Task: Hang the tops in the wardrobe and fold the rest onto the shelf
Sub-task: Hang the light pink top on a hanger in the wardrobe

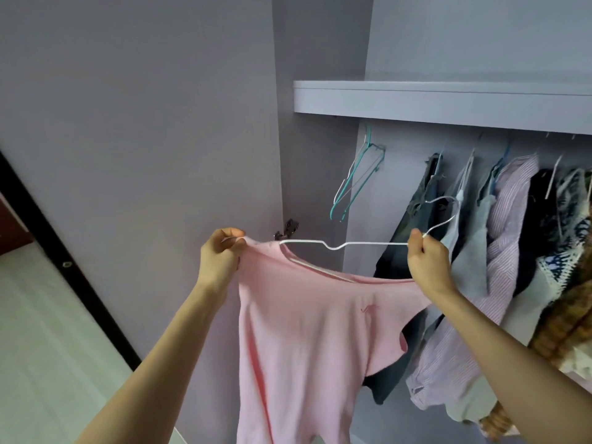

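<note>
A pink top [307, 341] hangs in front of the open wardrobe, its neckline stretched wide between my hands. A white wire hanger [352, 244] lies partly inside the collar, and its hook curves up at the right. My left hand [221, 254] grips the left shoulder of the top, bunched over the hanger's end. My right hand [427, 259] pinches the hanger near its neck, above the right side of the collar.
Several garments [499, 251] hang on the rail at the right under a grey shelf [442, 100]. Empty teal and white hangers [355, 177] hang at the rail's left end. The open wardrobe door [144, 139] stands at the left, with its hinge [288, 229] behind the top.
</note>
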`<state>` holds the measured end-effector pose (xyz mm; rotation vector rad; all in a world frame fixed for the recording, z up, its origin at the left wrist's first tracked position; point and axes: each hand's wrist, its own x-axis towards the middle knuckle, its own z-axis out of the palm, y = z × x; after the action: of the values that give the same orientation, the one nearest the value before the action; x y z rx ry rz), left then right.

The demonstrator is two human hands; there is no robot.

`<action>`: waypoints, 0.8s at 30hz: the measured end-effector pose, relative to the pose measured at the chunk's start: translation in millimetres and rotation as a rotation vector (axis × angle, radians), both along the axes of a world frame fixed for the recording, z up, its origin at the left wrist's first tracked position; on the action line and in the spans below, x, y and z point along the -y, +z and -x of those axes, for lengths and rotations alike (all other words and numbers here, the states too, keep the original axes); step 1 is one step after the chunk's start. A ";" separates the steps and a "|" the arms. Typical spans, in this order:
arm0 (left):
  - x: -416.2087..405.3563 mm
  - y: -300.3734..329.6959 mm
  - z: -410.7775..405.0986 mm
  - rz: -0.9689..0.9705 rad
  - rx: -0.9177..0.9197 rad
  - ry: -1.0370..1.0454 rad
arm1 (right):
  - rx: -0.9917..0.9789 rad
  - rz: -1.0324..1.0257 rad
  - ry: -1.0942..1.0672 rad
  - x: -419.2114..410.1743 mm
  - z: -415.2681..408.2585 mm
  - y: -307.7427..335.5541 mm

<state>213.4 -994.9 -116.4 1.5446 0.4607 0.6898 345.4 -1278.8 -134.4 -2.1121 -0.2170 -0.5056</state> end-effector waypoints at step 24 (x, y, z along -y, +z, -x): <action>20.3 -6.4 4.7 -0.358 -0.118 -0.230 | 0.065 0.234 0.064 -22.0 6.6 -5.3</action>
<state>208.7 -1015.2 -122.7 1.9487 0.2480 0.5221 338.8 -1256.8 -139.7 -2.3093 -0.3962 -0.5322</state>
